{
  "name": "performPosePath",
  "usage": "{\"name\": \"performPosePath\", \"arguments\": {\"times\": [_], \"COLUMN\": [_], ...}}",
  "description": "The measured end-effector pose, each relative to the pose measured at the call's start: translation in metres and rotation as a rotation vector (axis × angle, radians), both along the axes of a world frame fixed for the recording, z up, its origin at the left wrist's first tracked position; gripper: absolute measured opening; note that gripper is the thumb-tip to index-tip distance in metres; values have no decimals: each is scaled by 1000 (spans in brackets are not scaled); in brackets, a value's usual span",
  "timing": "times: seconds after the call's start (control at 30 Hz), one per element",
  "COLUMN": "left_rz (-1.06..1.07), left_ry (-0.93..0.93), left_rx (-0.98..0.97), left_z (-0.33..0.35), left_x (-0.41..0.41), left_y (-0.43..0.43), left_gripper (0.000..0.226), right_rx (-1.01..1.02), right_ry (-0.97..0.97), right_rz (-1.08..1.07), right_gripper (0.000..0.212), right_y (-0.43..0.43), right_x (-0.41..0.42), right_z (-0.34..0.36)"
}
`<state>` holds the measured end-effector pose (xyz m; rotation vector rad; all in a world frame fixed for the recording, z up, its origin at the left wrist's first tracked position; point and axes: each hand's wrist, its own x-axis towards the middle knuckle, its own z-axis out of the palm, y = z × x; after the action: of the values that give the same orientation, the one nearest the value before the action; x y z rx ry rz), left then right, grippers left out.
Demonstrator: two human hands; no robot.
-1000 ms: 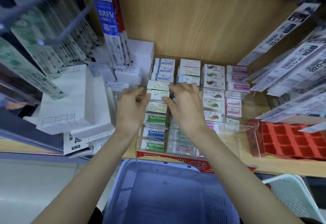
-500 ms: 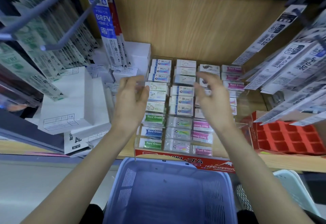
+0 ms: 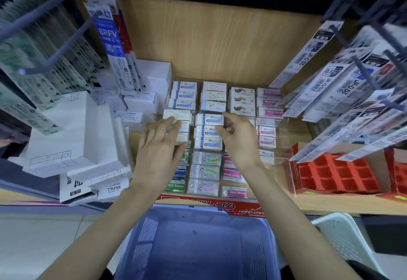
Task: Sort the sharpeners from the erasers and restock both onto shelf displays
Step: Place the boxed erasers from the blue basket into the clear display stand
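Light wooden shelf unit (image 3: pixel 220 46), upper edge cut off by the frame. Lilac perforated plastic basket (image 3: pixel 143 235) below the shelf, its near end out of view. Stack of white cardboard boxes (image 3: pixel 72 138) at left, one marked "REFILL"; other print too small to read. Hanging packets: blue card (image 3: pixel 108 35) reading "BRFV", white cards (image 3: pixel 343 77) reading "JF-0.5", the rest blurred. Red moulded compartment tray (image 3: pixel 339 174) at right. Clear display tray with a red front (image 3: pixel 220 203) printed "HARD ERA…", the remainder hidden by the right forearm. In its four columns lie sleeved erasers (image 3: pixel 207 158), pink and green ones labelled "Hard Eraser". Left hand (image 3: pixel 163 145): fingers straight, resting on the left column. Right hand (image 3: pixel 239 141): curled fingers pinching the right end of a white eraser in a blue-banded sleeve (image 3: pixel 210 119) in the second column.
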<state>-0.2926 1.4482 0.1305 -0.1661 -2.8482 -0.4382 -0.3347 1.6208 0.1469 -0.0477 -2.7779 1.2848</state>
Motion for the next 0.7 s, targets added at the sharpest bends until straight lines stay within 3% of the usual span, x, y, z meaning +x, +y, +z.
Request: {"name": "performPosePath", "arguments": {"times": [0.1,0.23,0.33,0.4,0.57,0.7], "left_rz": [6,5,-31,-75,-173,-222], "left_ry": [12,82,17,-37,20,-7], "left_rx": [25,202,426,470,57,88], "left_z": [2,9,16,15,-3,-10], "left_x": [-1,13,33,41,36,34], "left_y": [1,11,27,36,41,48], "left_gripper": [45,38,31,31,39,36], "right_rx": [-19,-296,-193,-136,34,153], "right_ry": [-26,-82,10,8,-42,32], "right_rz": [11,-100,-227,-255,-94,-81], "right_gripper": [41,34,29,33,41,38], "right_y": [0,19,52,68,65,58], "right_x": [-1,13,29,37,39,37], "right_z": [2,3,-1,-2,-11,-22]}}
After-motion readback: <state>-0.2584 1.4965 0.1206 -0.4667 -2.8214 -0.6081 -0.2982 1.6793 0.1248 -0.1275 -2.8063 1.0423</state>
